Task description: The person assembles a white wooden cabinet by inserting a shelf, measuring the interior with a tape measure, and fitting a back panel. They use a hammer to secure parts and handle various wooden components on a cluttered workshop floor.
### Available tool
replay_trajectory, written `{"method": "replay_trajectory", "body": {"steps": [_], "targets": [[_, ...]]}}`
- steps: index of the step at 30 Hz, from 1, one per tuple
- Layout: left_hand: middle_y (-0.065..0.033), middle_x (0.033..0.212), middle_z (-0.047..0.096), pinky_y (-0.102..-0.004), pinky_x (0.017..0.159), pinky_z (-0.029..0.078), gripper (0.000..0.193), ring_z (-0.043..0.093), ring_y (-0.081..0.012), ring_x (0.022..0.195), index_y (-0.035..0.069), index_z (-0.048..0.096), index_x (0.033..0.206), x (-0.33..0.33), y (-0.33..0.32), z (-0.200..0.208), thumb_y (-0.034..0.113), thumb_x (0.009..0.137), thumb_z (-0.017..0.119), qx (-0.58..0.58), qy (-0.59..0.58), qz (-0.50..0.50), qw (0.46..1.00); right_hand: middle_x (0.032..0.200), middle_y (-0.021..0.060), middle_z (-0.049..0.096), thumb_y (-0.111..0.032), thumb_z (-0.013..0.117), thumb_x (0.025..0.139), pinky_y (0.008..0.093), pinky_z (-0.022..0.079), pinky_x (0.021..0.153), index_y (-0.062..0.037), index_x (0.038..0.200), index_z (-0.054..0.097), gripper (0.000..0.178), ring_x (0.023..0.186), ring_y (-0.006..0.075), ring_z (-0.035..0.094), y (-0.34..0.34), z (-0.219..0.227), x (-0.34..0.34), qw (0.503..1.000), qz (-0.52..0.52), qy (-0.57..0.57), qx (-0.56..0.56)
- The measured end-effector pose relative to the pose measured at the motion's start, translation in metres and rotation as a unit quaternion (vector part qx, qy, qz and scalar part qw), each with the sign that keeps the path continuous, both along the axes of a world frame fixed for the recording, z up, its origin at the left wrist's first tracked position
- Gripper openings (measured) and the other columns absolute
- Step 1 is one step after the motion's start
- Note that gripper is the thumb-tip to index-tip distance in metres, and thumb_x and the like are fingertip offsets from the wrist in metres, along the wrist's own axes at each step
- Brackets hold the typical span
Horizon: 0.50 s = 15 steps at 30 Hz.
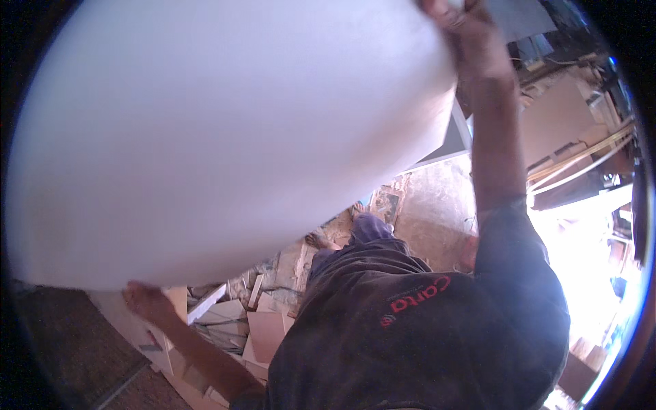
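Note:
A large white board (225, 137), flat and smooth, fills the upper left of the head view and hides much of what lies beyond it. My left hand (145, 299) grips its lower edge, toward the left, with the fingertips hidden. With the arm raised, my right hand (466, 34) is closed at the board's upper right edge, somewhat blurred. The board is tilted in front of my body, between my two hands.
Wood offcuts (266, 335) litter the floor below the board. A grey panel with a pale frame (456, 140) stands behind the board's right corner. Brown sheets (560, 116) and long strips (594, 147) are piled at the right. My bare feet (321, 240) are on the dusty floor.

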<state>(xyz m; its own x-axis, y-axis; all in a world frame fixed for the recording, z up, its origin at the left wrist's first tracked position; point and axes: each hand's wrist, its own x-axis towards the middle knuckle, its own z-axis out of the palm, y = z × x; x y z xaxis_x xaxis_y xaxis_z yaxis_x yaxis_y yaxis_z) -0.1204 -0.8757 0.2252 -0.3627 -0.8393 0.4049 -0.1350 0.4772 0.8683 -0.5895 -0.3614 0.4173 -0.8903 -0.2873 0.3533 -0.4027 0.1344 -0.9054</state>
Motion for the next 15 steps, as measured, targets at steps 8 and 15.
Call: {"method": "replay_trajectory", "body": {"steps": [8, 15], "targets": [[-0.0169, 0.140, 0.050, -0.0443, 0.113, 0.037, 0.058, 0.048, -0.0268, 0.132, -0.005, 0.042, 0.141, -0.169, 0.081, -0.112, 0.029, 0.099, 0.064, 0.413, 0.215, -0.203, 0.862, 0.105, 0.0241, 0.070, -0.029, 0.083, 0.079, 0.0454, 0.055, 0.091, 0.0091, 0.125, 0.058, 0.065, 0.102, 0.0306, 0.070, -0.022, 0.121, 0.097, 0.983, 0.092, 0.155, 0.046], [-0.0181, 0.146, 0.047, -0.0405, 0.116, 0.034, 0.063, 0.046, -0.0283, 0.137, -0.005, 0.036, 0.148, -0.216, 0.151, -0.105, 0.028, 0.100, 0.062, 0.455, -0.002, -0.344, 0.821, 0.097, 0.0125, 0.075, -0.034, 0.087, 0.074, 0.0340, 0.056, 0.083, -0.0048, 0.111, 0.074, 0.049, 0.090, 0.0213, 0.071, -0.047, 0.183, 0.109, 0.961, -0.054, -0.004, 0.273]]}}
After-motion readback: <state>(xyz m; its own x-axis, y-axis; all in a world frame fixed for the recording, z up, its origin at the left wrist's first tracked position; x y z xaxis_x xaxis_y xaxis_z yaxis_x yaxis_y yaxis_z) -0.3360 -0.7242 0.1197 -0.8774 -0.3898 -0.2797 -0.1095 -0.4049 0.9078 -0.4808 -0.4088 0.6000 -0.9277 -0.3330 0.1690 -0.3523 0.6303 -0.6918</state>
